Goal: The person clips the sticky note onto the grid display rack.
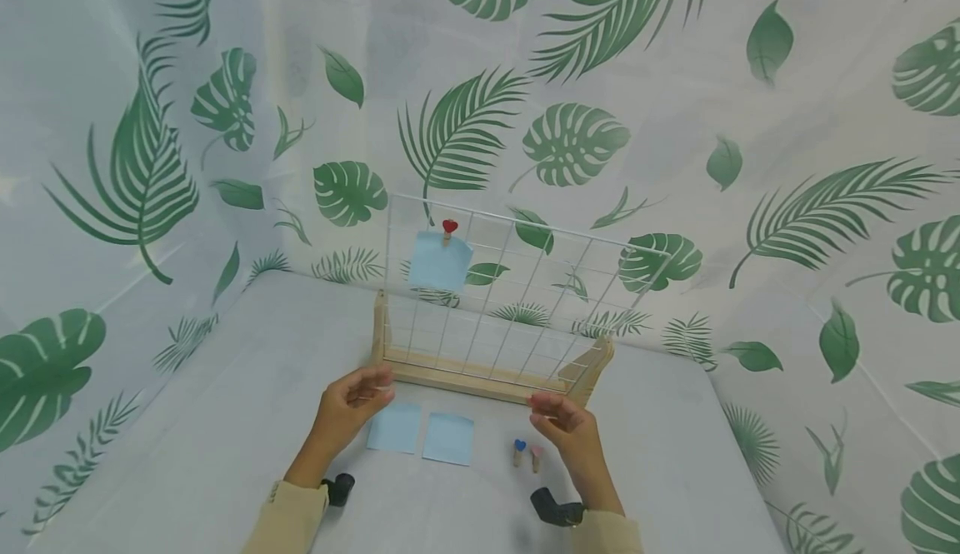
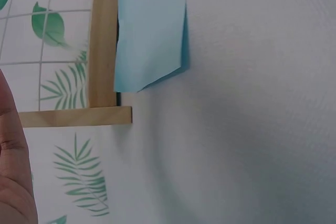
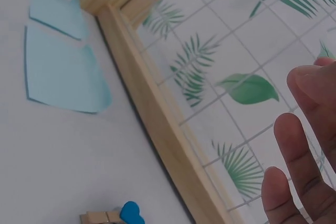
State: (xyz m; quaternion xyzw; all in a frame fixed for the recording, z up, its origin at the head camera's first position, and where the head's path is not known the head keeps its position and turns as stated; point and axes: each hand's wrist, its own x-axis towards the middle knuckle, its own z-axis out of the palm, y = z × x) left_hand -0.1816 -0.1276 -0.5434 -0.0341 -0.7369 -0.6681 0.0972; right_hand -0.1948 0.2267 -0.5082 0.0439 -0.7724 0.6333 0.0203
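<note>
A white wire grid [image 1: 517, 287] stands upright in a wooden base [image 1: 465, 381]. On its upper left hangs a blue paper note [image 1: 440, 262], held by a small wooden clothespin with a red heart [image 1: 449, 227]. My left hand [image 1: 351, 404] hovers near the base's left end, its fingers loosely bent around nothing. Close to the right end is my right hand [image 1: 568, 431], fingers apart and relaxed, nothing in them. Two blue paper notes [image 1: 394, 427] [image 3: 65, 72] lie side by side in front of the base. A blue-heart clothespin [image 1: 519, 451] and a pink-heart clothespin [image 1: 536, 457] lie beside the right hand.
The white table [image 1: 247, 421] runs back to a wall sheet [image 1: 660, 121] printed with green leaves. Wooden side brackets [image 1: 592, 364] rise at the ends of the base. Each wrist carries a black camera mount [image 1: 555, 507].
</note>
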